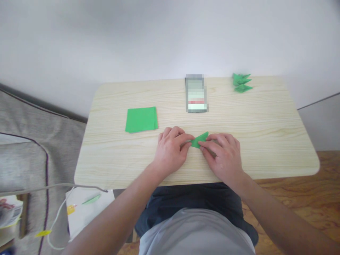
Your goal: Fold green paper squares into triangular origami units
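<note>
A small folded piece of green paper [199, 139] lies between my hands, low over the near middle of the table. My left hand [172, 146] pinches its left corner between thumb and index finger. On the other side, my right hand [224, 150] grips the paper's right part with thumb and fingers. The paper's pointed tip slants up to the right, and its right edge is partly hidden by my fingers. Left of my hands sits a stack of green paper sheets [140, 119]. Several folded green paper pieces [241, 83] rest at the back right.
A phone [196, 94], blurred out, lies at the back middle of the pale wooden table [276, 134]. The white wall [159, 42] runs behind it. A grey cable [61, 185] crosses near the table's front left corner, beside a grey sofa [63, 148].
</note>
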`<move>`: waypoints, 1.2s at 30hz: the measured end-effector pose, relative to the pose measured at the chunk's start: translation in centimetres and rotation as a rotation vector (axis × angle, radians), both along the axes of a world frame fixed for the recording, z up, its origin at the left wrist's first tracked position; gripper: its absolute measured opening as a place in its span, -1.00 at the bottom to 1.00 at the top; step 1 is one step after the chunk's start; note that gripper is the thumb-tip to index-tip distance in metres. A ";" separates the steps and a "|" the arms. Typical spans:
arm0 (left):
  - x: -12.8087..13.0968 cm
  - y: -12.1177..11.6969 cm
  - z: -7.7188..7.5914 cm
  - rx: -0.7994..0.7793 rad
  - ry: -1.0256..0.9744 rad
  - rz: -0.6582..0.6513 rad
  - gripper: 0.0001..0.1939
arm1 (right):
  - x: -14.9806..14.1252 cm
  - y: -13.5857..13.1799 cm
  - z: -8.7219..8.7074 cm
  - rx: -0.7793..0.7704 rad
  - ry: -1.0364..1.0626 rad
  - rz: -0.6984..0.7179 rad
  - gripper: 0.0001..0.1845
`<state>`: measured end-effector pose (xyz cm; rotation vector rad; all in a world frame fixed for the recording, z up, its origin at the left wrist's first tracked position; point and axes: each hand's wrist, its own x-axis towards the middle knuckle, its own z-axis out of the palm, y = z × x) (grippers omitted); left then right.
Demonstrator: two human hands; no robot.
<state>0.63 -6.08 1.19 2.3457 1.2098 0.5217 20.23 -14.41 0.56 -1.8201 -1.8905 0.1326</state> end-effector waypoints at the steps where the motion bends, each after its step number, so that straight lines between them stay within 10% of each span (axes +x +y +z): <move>1: -0.1 0.0 0.0 0.000 0.001 -0.003 -0.76 | 0.0 0.0 -0.1 0.008 0.004 -0.003 -0.84; 36: -2.4 -1.7 -0.3 0.260 0.073 -0.210 -0.67 | -1.2 0.3 -0.3 0.009 0.046 -0.110 -0.89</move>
